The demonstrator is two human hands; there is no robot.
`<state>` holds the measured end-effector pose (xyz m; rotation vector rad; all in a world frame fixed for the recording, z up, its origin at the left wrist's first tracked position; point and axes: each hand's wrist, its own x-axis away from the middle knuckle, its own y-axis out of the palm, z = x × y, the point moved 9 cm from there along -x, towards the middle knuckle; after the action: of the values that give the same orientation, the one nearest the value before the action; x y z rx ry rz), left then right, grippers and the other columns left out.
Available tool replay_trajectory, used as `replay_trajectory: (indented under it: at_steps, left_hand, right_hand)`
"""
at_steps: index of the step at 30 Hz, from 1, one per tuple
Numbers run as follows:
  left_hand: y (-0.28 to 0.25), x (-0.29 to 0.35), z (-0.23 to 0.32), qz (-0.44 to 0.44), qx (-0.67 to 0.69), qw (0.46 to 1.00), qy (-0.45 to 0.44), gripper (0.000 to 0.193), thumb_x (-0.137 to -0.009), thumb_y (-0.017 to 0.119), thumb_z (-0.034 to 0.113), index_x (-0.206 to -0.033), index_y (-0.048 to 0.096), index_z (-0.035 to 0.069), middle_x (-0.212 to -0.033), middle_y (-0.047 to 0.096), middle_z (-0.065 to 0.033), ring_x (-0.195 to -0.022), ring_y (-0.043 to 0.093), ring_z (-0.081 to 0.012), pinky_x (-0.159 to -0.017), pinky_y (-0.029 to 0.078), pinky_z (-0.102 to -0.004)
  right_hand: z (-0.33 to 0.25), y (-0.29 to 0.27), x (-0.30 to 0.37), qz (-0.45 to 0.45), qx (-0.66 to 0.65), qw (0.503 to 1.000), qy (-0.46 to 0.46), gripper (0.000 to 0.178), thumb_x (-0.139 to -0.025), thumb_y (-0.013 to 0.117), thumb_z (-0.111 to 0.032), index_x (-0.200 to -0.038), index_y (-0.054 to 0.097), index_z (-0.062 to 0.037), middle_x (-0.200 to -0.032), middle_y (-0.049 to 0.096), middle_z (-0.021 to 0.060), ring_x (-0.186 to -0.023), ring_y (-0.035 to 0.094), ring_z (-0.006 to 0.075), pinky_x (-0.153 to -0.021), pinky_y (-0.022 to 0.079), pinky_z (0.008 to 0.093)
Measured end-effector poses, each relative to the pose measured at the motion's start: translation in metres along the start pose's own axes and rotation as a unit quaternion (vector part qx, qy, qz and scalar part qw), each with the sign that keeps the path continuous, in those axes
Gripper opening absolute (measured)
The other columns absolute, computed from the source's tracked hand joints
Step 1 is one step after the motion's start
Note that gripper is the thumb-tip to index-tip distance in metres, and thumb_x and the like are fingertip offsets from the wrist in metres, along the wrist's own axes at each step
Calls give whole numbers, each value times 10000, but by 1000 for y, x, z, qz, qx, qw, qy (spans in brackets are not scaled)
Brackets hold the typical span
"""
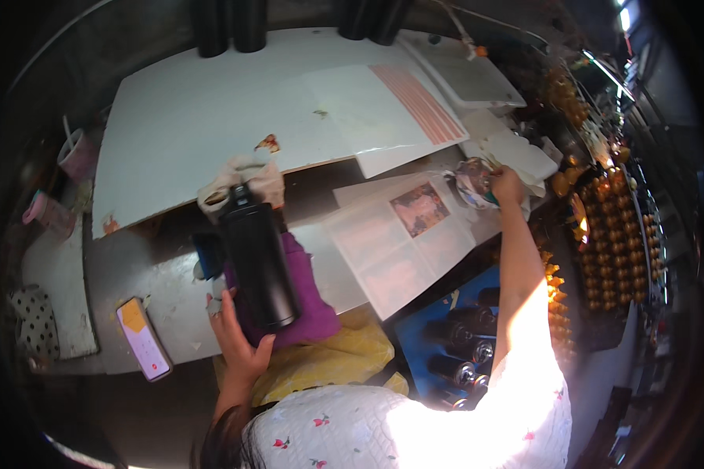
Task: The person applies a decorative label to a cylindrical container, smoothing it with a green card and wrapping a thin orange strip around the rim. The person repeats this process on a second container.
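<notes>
A matte black bottle [258, 262] with a black cap lies on a purple cloth [313, 285], its cap end against a crumpled beige cloth bundle [250, 176]. My left hand [241, 344] is beside the bottle's base, fingers and thumb spread, with a small greyish wrap or piece at a fingertip. My right arm reaches far to the right. There, my right hand [508, 187] is closed at the edge of a round, shiny, see-through container or roll [475, 181]; what the fingers grip is hidden. Translucent sheets [403, 258] with a brownish printed picture lie between the hands.
A white board [211, 102] covers the bench's far part, with a pink-striped sheet [414, 102] on it. Left lies a phone [144, 338]. Black cylinders stand at the back. A blue crate [422, 328] of dark bottles sits lower right, near rows of golden ornaments [614, 242].
</notes>
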<state>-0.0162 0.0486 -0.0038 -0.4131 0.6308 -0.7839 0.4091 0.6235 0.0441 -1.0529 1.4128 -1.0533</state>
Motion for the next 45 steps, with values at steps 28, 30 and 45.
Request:
replay_trajectory:
  at_steps: [28, 30, 45]
  left_hand:
    - [-2, -51, 42, -4, -94, 992, 86, 1188, -680, 885, 419, -1570, 258, -54, -1018, 587, -148, -964, 601, -321, -1181, 174, -667]
    - [3, -49, 41, -39, -106, 991, 72, 1250, -670, 889, 479, -1567, 225, -84, -1128, 569, -202, -1075, 573, -354, -1192, 131, -672]
    - [0, -20, -9, 29, -22, 999, -33, 895, -993, 423, 559, -1568, 206, -92, -1475, 437, -294, -1365, 396, -413, -1168, 216, -522]
  right_hand:
    - [-260, -192, 352, 63, -364, 749, -550, 224, -773, 715, 37, -968, 731, -71, -793, 699, 67, -698, 638, 271, -650, 495, 371]
    - [-260, -199, 353, 73, -355, 750, -554, 242, -753, 722, 21, -973, 734, -79, -780, 688, 61, -697, 637, 269, -636, 493, 373]
    - [-132, -72, -95, 40, -721, 692, -12, 140, -921, 698, -68, -1033, 722, 12, -936, 730, 55, -829, 663, 133, -762, 507, 260]
